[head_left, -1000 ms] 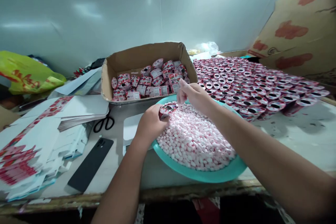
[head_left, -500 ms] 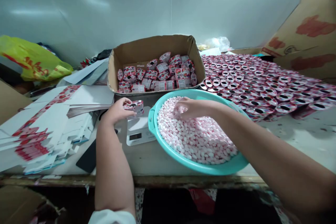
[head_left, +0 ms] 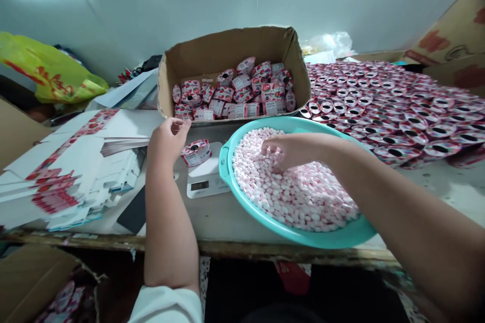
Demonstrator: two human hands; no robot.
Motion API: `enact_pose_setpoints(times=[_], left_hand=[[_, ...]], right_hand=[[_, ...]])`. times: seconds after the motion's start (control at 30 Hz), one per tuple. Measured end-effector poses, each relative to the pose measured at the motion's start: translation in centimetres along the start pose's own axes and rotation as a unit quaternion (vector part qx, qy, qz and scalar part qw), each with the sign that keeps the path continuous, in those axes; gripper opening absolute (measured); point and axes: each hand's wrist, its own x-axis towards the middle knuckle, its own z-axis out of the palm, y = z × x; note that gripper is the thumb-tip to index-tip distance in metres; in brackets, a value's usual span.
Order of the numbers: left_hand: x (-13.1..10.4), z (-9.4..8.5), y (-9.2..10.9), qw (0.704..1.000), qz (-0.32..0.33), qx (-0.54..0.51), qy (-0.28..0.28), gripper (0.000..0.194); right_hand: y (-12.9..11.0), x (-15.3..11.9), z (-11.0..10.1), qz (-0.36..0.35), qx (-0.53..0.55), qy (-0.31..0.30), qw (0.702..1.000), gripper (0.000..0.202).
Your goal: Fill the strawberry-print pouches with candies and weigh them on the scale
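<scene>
My left hand [head_left: 169, 139] hovers over the left side of the kitchen scale, its fingers loosely curled and nothing seen in them. Just to its right, a printed red-and-white packet [head_left: 196, 152] stands on the white scale [head_left: 206, 176], its dark top hole facing up. My right hand [head_left: 282, 151] reaches into a turquoise basin [head_left: 242, 202] of small white and pink candies [head_left: 288, 197]. Its fingers are bent around some candies, with the tips partly sunk among them.
Behind the scale stands a cardboard box [head_left: 231, 45] of filled packets. Many upright packets [head_left: 390, 106] crowd the table at right. Flat printed cartons [head_left: 71, 161], a dark flat object [head_left: 132, 212] and a yellow bag [head_left: 53, 73] lie at left.
My left hand has let go of the packet, which now rests on the scale, and has lifted away to the upper left. My right hand stays among the candies. The view has shifted slightly.
</scene>
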Motion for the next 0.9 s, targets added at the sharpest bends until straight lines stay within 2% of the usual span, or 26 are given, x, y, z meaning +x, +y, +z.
enact_pose_setpoints(times=[0.07, 0.2, 0.33, 0.53, 0.63, 0.9], left_hand=[[-0.1, 0.1, 0.2, 1.0, 0.006, 0.007, 0.024, 0.04], [-0.3, 0.7, 0.8, 0.996, 0.048, 0.012, 0.069, 0.041], [-0.6, 1.3, 1.2, 0.989, 0.101, 0.007, 0.105, 0.042], [-0.6, 1.1, 1.1, 0.983, 0.111, 0.002, 0.146, 0.037], [-0.7, 0.9, 1.2, 0.978, 0.109, -0.008, 0.175, 0.036], [-0.7, 1.1, 1.4, 0.989, 0.072, 0.022, 0.126, 0.032]], right_hand=[[0.0, 0.0, -0.1, -0.003, -0.013, -0.016, 1.0, 0.041], [0.2, 0.2, -0.2, -0.029, -0.02, -0.003, 0.999, 0.025], [0.3, 0.4, -0.2, -0.024, -0.009, -0.003, 1.0, 0.024], [0.0, 0.3, -0.4, -0.035, 0.005, 0.031, 0.999, 0.018], [-0.2, 0.2, -0.4, -0.031, -0.002, 0.014, 0.999, 0.017], [0.3, 1.0, 0.2, 0.017, -0.022, -0.015, 0.999, 0.022]])
